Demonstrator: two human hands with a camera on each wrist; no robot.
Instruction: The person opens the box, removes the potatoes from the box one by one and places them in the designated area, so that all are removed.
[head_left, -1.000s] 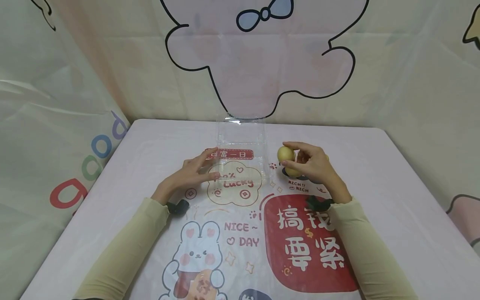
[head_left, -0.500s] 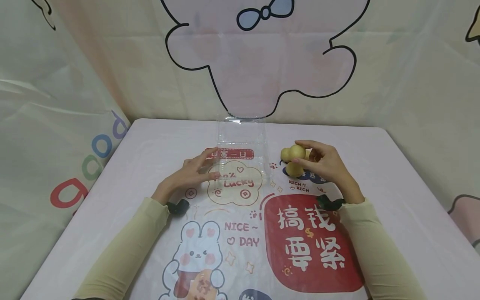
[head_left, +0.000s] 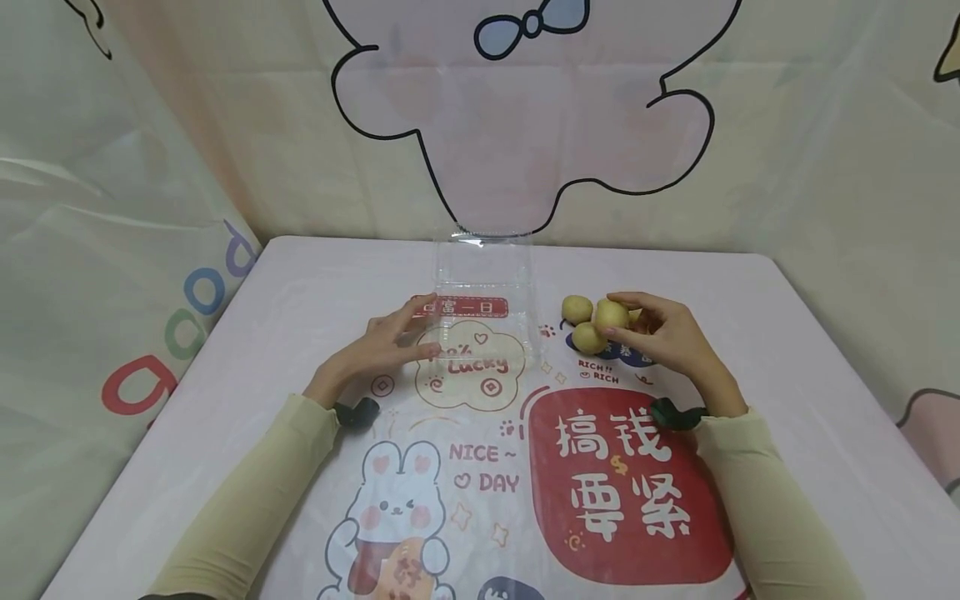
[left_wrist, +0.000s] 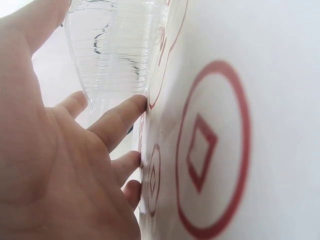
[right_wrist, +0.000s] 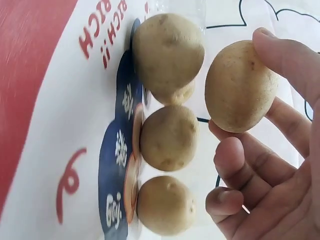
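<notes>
My right hand (head_left: 660,329) pinches a small yellow-brown potato (right_wrist: 240,87) between thumb and fingers. In the right wrist view this potato is held above the tabletop, beside several other potatoes (right_wrist: 169,137). One potato (head_left: 577,309) lies behind it to the left and another potato (head_left: 588,338) lies just in front. Farther left, a clear plastic box (head_left: 483,267) stands with its lid raised at the back. My left hand (head_left: 382,342) is at the box's left side, fingers spread and relaxed. In the left wrist view its fingertips are close to the clear wall (left_wrist: 110,55); contact is unclear.
A white tablecloth (head_left: 262,475) with printed pictures and red lettering covers the table. Behind its far edge hangs a printed curtain (head_left: 525,125), and another curtain (head_left: 112,292) hangs along the left side.
My right hand has moved to the right and slightly nearer with the potato, uncovering the potatoes on its left. The left hand and the clear box stay put.
</notes>
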